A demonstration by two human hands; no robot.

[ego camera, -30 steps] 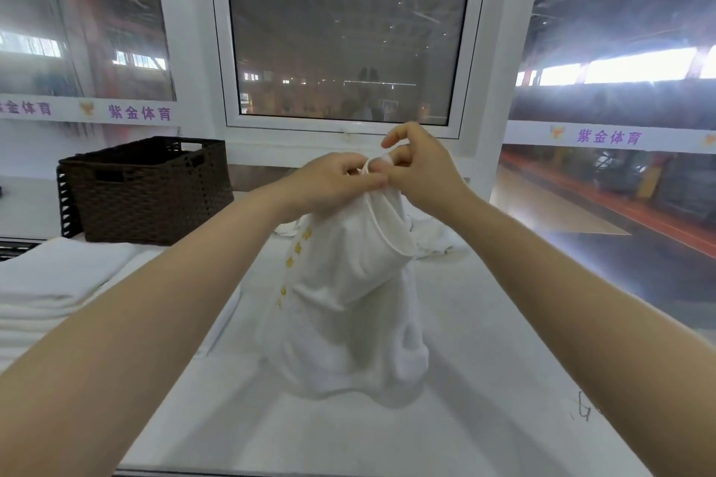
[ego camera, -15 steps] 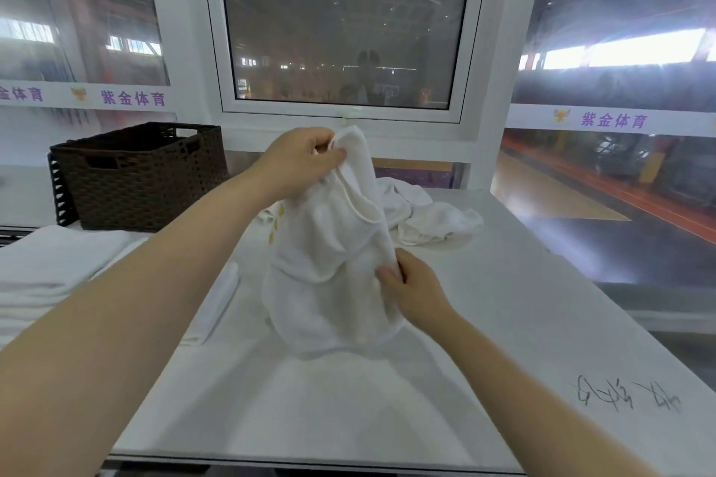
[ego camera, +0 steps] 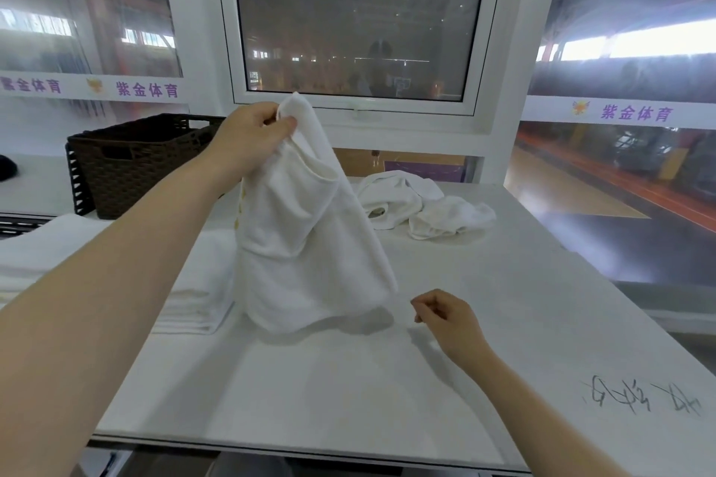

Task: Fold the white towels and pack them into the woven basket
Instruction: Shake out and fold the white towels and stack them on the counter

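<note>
My left hand (ego camera: 252, 135) grips the top corner of a white towel (ego camera: 306, 240) and holds it up over the table's middle. The towel hangs down, and its bottom bunches on the white table (ego camera: 503, 302). My right hand (ego camera: 443, 316) is low and to the right of it, pinching the towel's blurred lower corner, so the right edge runs taut and slanted. The dark brown woven basket (ego camera: 135, 166) stands at the back left. A stack of folded white towels (ego camera: 193, 298) lies to the left. A crumpled white towel (ego camera: 418, 205) lies at the back.
A window frame and white wall (ego camera: 356, 116) rise right behind the table. Black handwriting (ego camera: 639, 395) marks the table's near right corner. The table's front edge (ego camera: 310, 449) runs just below my arms. A dark object (ego camera: 6, 168) sits at the far left.
My right hand left my left hand at the top, slid down the towel's edge, and now pulls the lower corner out to the right. The towel has spread wider.
</note>
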